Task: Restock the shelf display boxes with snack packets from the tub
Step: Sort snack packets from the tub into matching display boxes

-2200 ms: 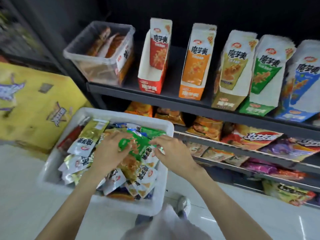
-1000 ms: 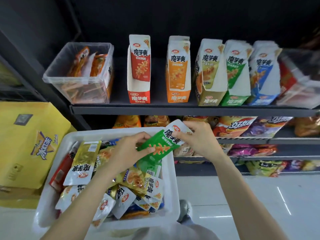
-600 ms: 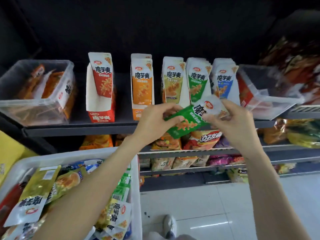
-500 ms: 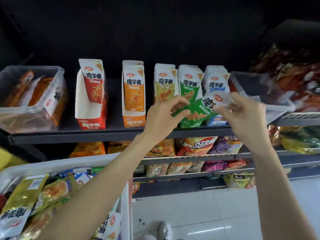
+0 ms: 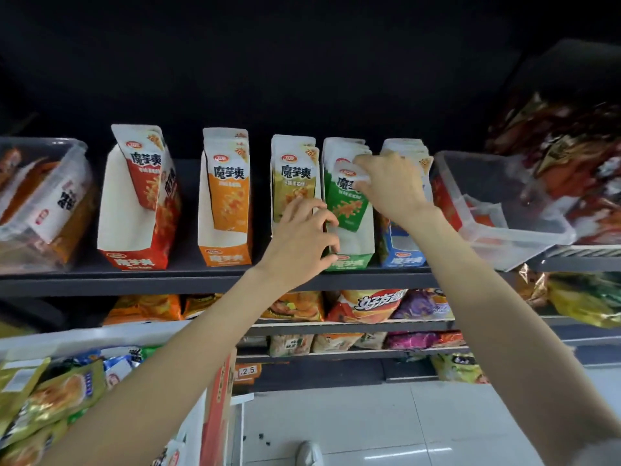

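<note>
Several display boxes stand on the dark shelf (image 5: 201, 280): red (image 5: 134, 257), orange (image 5: 224, 255), yellow-green (image 5: 295, 183), green (image 5: 353, 260) and blue (image 5: 403, 257). A green snack packet (image 5: 347, 203) stands upright at the front of the green box. My right hand (image 5: 389, 186) pinches the packet's white top edge. My left hand (image 5: 302, 240) rests against the green box's left front corner, fingers curled on its edge. The white tub (image 5: 84, 338) with mixed packets sits at the lower left, under my left forearm.
A clear plastic bin (image 5: 43, 203) of orange packets sits at the shelf's left end, and another clear bin (image 5: 497, 213) sits at the right. Lower shelves hold chip bags (image 5: 366, 306). White tiled floor (image 5: 369, 425) lies below, with a shoe (image 5: 307, 454) showing.
Both hands lifted the green packet out of the tub and up to the shelf. It now stands in the green box, and my left hand has shifted from the packet to the box.
</note>
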Demonstrator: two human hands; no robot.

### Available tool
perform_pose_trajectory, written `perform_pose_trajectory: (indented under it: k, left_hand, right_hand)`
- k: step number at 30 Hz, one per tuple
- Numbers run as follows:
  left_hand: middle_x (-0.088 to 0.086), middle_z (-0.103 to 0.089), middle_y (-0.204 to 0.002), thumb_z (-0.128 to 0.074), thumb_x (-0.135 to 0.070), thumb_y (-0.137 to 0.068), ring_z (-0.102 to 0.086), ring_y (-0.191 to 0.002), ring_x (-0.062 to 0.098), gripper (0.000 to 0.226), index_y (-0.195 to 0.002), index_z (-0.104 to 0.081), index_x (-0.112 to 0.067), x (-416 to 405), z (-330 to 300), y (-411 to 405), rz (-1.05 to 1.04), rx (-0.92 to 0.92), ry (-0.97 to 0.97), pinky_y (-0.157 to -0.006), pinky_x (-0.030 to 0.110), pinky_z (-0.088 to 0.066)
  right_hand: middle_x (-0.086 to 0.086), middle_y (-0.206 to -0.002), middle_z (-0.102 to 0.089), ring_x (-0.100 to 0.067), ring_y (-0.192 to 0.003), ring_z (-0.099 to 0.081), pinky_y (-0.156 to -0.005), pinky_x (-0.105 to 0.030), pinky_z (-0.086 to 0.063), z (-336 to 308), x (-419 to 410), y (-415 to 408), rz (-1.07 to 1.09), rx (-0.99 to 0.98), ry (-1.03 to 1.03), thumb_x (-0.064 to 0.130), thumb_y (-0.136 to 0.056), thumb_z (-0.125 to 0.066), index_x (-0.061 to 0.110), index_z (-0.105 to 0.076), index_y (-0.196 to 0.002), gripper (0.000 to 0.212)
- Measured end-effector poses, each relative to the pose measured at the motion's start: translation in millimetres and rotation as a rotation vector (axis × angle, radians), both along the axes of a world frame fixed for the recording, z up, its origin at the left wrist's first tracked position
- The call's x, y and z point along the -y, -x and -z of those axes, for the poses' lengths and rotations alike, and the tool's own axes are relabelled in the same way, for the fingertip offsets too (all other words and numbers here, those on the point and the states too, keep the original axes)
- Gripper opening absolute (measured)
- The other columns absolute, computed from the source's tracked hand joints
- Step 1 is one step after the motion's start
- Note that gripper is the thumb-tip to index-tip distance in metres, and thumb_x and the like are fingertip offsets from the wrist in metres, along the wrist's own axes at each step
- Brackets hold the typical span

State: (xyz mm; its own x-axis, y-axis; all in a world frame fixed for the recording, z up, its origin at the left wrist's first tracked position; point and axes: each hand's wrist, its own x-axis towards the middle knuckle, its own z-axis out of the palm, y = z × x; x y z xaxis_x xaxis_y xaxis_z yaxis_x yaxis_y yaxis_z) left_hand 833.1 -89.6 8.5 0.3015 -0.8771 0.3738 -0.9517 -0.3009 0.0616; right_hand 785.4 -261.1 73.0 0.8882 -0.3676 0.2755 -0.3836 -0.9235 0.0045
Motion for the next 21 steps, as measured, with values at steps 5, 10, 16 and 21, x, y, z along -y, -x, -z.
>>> perform_pose_trajectory:
  k: [5, 10, 16, 21]
  left_hand:
    - [0.003, -0.064, -0.109, -0.078, -0.027, -0.074, -0.049, -0.118, 0.031, 0.005, -0.072, -0.074, -0.025, 0.8, 2.3, -2.6, 0.005, -0.024, 0.013, -0.106, 0.054, -0.029]
    - [0.003, -0.063, -0.113, -0.075, -0.029, -0.077, -0.047, -0.120, 0.031, 0.007, -0.081, -0.074, -0.023, 0.1, 3.1, -2.9, 0.017, -0.063, 0.051, -0.108, 0.053, -0.027]
    - [0.000, -0.066, -0.108, -0.056, -0.033, -0.089, -0.057, -0.107, 0.023, 0.027, -0.108, -0.068, -0.017, -16.6, -0.9, 5.3, 0.025, -0.174, 0.406, -0.093, 0.040, -0.044]
    - [0.002, -0.068, -0.087, -0.055, -0.014, -0.091, -0.063, -0.081, 0.018, 0.018, -0.103, -0.067, -0.007, -93.0, -1.1, 21.2, -0.062, -0.235, 0.820, -0.073, 0.035, -0.049]
  right_hand:
    - [-0.012, -0.115, -0.056, -0.031, -0.107, -0.047, -0.085, -0.037, -0.040, 12.7, 9.6, -20.0, -0.071, 0.148, 0.020, 0.012, -0.084, -0.066, 0.011, -0.060, -0.120, 0.037]
    - [-0.012, -0.105, -0.056, -0.030, -0.096, -0.052, -0.080, -0.035, -0.042, 27.2, 2.5, -4.2, -0.033, 0.499, 0.048, 0.003, -0.073, -0.070, 0.011, -0.063, -0.113, 0.041]
    - [-0.004, -0.102, -0.061, -0.022, -0.093, -0.054, -0.084, -0.031, -0.040, 36.0, -50.5, 47.8, -0.074, 0.680, -0.190, 0.016, -0.088, -0.061, 0.013, -0.061, -0.115, 0.028]
    - [0.011, -0.085, -0.066, -0.004, -0.079, -0.062, -0.070, -0.027, -0.052, 37.7, -137.9, 86.0, -0.193, 0.520, -0.594, 0.014, -0.091, -0.060, 0.017, -0.065, -0.106, 0.016]
